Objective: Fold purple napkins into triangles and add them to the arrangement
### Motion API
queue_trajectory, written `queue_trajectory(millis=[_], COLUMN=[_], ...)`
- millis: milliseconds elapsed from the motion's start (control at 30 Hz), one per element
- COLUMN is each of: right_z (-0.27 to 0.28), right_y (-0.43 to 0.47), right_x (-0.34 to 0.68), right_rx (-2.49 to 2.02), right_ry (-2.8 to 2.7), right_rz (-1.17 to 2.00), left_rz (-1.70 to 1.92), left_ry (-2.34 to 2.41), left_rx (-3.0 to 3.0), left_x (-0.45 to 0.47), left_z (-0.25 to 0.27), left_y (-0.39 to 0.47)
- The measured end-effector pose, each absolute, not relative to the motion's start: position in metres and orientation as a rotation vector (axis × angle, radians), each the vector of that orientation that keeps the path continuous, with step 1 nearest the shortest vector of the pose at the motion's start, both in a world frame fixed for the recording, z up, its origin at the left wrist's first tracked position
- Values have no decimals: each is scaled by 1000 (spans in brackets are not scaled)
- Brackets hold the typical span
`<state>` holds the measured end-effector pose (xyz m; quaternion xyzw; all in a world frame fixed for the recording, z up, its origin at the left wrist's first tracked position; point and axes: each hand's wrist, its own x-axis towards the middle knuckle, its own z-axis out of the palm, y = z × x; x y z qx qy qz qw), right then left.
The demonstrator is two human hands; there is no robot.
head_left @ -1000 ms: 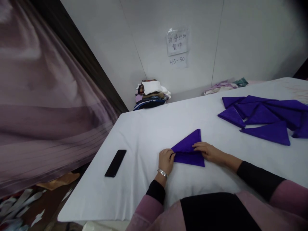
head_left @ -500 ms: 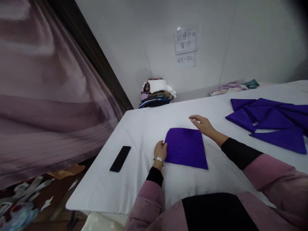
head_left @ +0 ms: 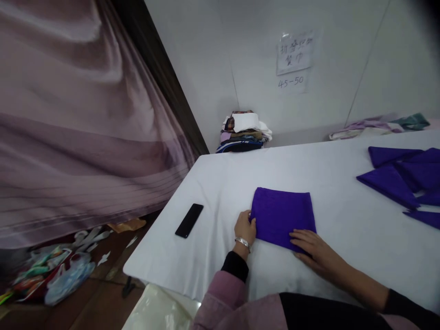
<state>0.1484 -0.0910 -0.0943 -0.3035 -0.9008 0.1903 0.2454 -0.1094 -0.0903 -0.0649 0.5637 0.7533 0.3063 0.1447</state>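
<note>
- Left hand [head_left: 245, 227], centre of the frame, is at the cloth's left edge, fingers curled in; whether it grips, I cannot tell.
- Right hand [head_left: 314, 250], lower right of centre, lies with fingers stretched over the near right corner, unclenched.
- Between them, just right of the frame's centre, the purple cloth [head_left: 280, 213] rests on the white desk [head_left: 220, 183]: flat, four-sided, smooth, far left corner slightly rounded.
- Further out, at the right edge, purple folded pieces [head_left: 388, 183] lie pointed and overlapping; these look done.
- So this one seems at an early stage: squared up, with no pointed shape made yet, the diagonal folding apparently left to do.
</note>
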Motion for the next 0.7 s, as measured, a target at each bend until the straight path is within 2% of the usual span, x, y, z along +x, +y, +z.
queue_trajectory(millis=[400,567,700], right_z=[-98,-93,-81], right_y=[-89,-80,-88], right_x=[150,169,175], right_rx=[-810,-888,-962], right_ry=[-2424,-2319,-2369], right_rz=[422,366,487], left_rz=[983,1244,1325], left_ry=[2213,1827,1622], left_rx=[1703,1375,1210], left_x=[-110,-102,-92], left_z=[-65,-67,-59], left_y=[-93,-99,-109])
